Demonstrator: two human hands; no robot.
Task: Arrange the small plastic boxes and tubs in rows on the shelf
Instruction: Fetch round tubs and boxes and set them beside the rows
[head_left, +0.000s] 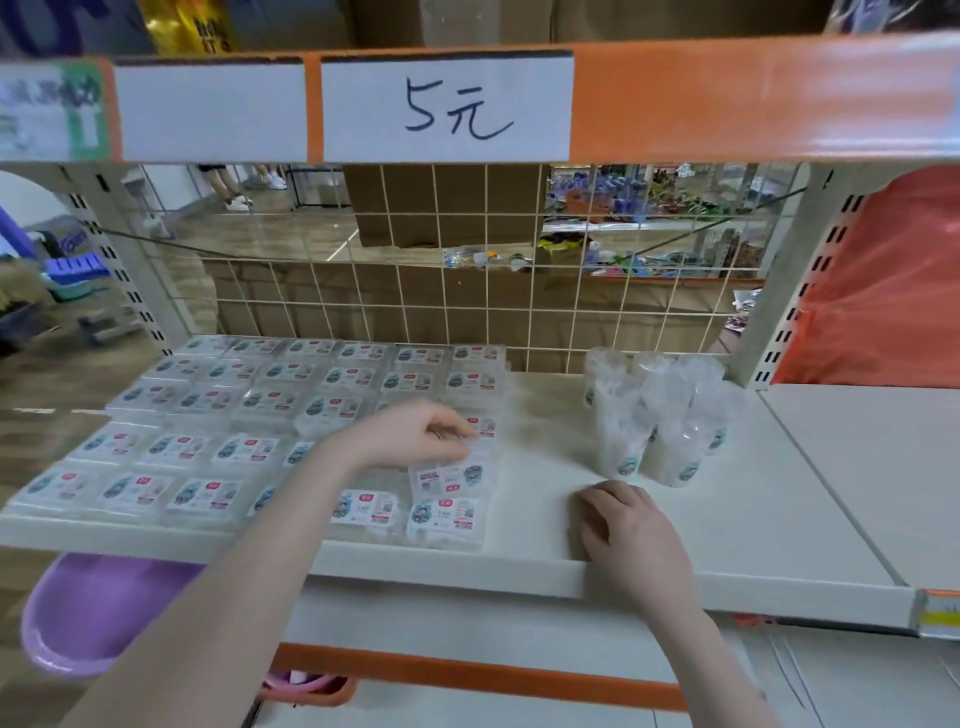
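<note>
Left hand (410, 434): grip closed in a pinch, fingertips (457, 431) curled down onto the top edge of a small clear box (475, 428) at the right end of the grid, in the sixth column. The box sits directly under and just ahead of the fingers. Its label is partly hidden by the hand, so I cannot tell whether it is lifted or flat on the shelf.

Right hand (621, 519): holds nothing, fingers loosely curled, knuckles resting on the bare shelf (545, 431) near the front lip, to the right of the boxes and apart from them.

Outward: flat labelled boxes (249, 415) lie in rows across the left half of the shelf, long sides running left to right. The two boxes (449, 493) nearest the front in the right column look slightly askew, one label turned the other way. The left hand is the nearer one to this column; likely the step in hand is squaring it up.

Right of a bare strip stands a cluster of clear tubs (654, 415), upright, stacked and bunched, not yet in rows. The right hand is closer to these.

Behind: wire grid back panel (467, 291). Above: orange shelf edge with a handwritten price card (447, 109). Below left: a purple basin (93, 613).
</note>
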